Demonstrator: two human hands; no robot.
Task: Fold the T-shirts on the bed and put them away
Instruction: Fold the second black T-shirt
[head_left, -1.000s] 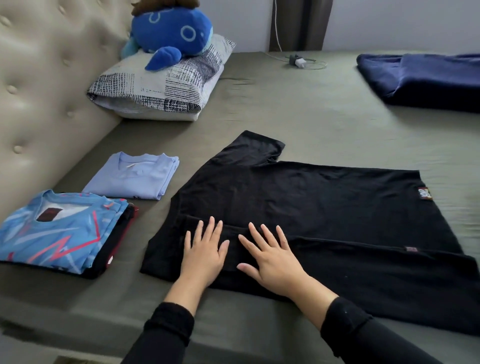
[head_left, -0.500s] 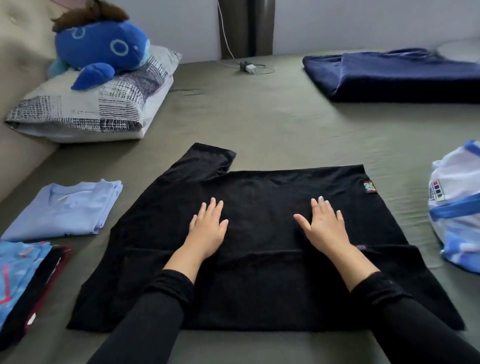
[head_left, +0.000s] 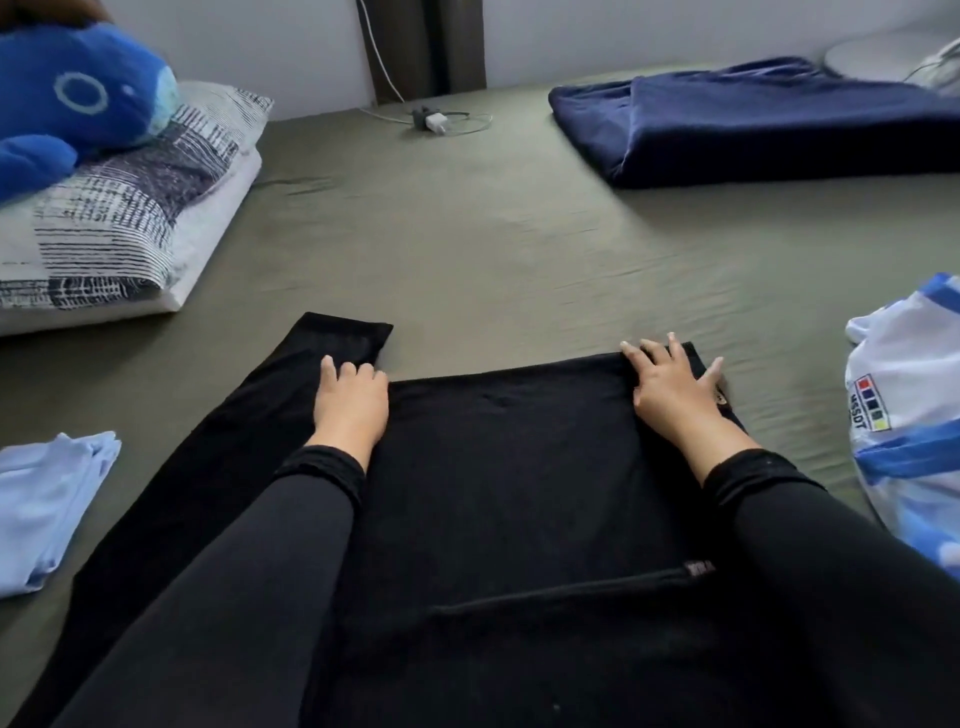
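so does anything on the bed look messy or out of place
The white and blue shirt at the right edge lies crumpled and unfolded, unlike the folded light blue shirt. A charger and cable lie loose on the sheet.

T-shirt under our hands (head_left: 519, 467): we see plain black, with a small multicoloured tag at its right edge.
Our sleeves (head_left: 291, 545): black.
Bed sheet (head_left: 493, 249): olive green.
Folded shirt at left (head_left: 47, 499): pale blue.
Garment at right (head_left: 904, 415): white with blue bands and a row of coloured squares.
Blanket (head_left: 779, 124): navy.
Pillow (head_left: 119, 208): white with black-and-grey hatching.
Plush toy (head_left: 78, 98): bright blue, with a lighter ring.
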